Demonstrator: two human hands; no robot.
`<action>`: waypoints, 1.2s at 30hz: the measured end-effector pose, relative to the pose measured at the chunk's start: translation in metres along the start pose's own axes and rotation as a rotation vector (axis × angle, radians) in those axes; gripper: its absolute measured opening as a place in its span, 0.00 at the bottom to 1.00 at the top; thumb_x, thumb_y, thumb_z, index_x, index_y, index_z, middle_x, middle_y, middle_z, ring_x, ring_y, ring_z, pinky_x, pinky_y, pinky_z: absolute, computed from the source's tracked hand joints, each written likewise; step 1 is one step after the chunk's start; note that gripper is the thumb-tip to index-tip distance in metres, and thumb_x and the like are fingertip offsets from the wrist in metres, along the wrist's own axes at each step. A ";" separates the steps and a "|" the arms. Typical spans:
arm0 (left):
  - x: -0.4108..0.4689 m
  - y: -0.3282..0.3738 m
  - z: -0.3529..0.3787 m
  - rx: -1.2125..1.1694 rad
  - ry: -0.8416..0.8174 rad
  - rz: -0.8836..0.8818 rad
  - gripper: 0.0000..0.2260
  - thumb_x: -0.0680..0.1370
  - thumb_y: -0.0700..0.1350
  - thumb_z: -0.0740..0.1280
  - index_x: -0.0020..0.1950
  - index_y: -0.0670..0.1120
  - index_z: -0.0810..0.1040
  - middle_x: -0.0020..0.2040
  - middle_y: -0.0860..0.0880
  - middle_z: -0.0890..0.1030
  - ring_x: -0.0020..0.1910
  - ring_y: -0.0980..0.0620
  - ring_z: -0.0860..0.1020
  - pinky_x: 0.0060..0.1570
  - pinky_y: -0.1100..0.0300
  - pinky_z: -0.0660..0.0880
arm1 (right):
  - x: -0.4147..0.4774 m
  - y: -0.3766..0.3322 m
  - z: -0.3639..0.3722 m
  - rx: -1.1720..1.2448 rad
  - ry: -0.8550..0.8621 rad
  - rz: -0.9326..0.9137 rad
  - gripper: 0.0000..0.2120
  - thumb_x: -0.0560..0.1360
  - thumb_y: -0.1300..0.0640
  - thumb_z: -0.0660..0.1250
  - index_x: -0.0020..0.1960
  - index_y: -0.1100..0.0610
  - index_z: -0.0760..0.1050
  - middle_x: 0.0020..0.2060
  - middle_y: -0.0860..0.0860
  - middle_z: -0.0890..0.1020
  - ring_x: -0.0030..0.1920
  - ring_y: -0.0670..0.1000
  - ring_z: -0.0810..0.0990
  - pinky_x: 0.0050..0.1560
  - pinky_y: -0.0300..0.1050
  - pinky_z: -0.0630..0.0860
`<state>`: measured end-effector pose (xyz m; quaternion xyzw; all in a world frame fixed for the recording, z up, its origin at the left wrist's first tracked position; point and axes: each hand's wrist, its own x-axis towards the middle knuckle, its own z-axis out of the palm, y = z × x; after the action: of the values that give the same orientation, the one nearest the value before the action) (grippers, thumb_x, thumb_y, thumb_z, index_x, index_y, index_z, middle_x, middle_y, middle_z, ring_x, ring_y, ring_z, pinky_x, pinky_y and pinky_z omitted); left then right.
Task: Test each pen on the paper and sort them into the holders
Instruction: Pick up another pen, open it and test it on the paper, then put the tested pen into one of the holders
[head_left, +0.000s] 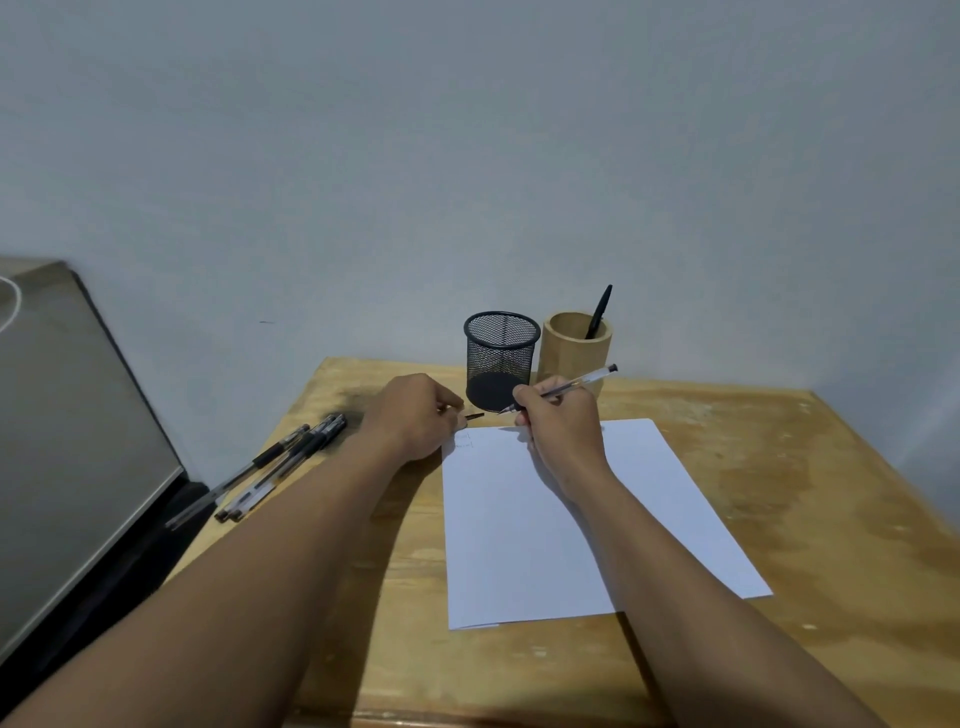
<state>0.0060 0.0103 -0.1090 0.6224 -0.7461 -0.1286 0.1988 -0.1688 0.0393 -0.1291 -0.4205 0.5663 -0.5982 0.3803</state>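
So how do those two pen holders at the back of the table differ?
The black mesh holder is see-through wire and looks empty; the bamboo holder is solid, tan, and has one black pen leaning in it. The mesh holder stands on the left, the bamboo holder on the right. Both are upright, open-topped cylinders, side by side.

A plain pale grey-blue wall (467, 156) rises beyond the fingers. Beneath them lies a worn, stained plywood surface (779, 467). Well left of the fingers stands a grey metal cabinet (67, 441), dimly lit.
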 end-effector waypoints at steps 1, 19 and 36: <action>0.002 -0.001 0.000 -0.009 -0.001 0.005 0.09 0.76 0.50 0.70 0.54 0.54 0.86 0.55 0.52 0.85 0.56 0.50 0.80 0.50 0.59 0.75 | 0.000 0.001 0.000 0.008 0.001 0.001 0.07 0.76 0.60 0.71 0.42 0.60 0.75 0.31 0.55 0.80 0.28 0.47 0.78 0.31 0.44 0.73; -0.010 0.002 -0.019 -0.181 0.071 0.166 0.04 0.75 0.41 0.73 0.48 0.49 0.85 0.44 0.52 0.85 0.44 0.55 0.81 0.43 0.64 0.74 | -0.008 -0.025 -0.009 0.176 -0.114 0.026 0.08 0.77 0.59 0.73 0.46 0.63 0.78 0.32 0.56 0.81 0.27 0.47 0.76 0.28 0.39 0.75; -0.036 0.055 -0.064 -0.579 0.035 0.202 0.04 0.71 0.42 0.78 0.45 0.48 0.88 0.37 0.48 0.86 0.35 0.56 0.81 0.48 0.55 0.80 | -0.032 -0.074 -0.036 0.266 -0.269 -0.053 0.09 0.76 0.59 0.75 0.40 0.59 0.77 0.25 0.47 0.72 0.26 0.45 0.68 0.27 0.37 0.66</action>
<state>-0.0081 0.0592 -0.0328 0.4648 -0.7330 -0.3045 0.3924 -0.1890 0.0874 -0.0577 -0.4576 0.4149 -0.6159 0.4890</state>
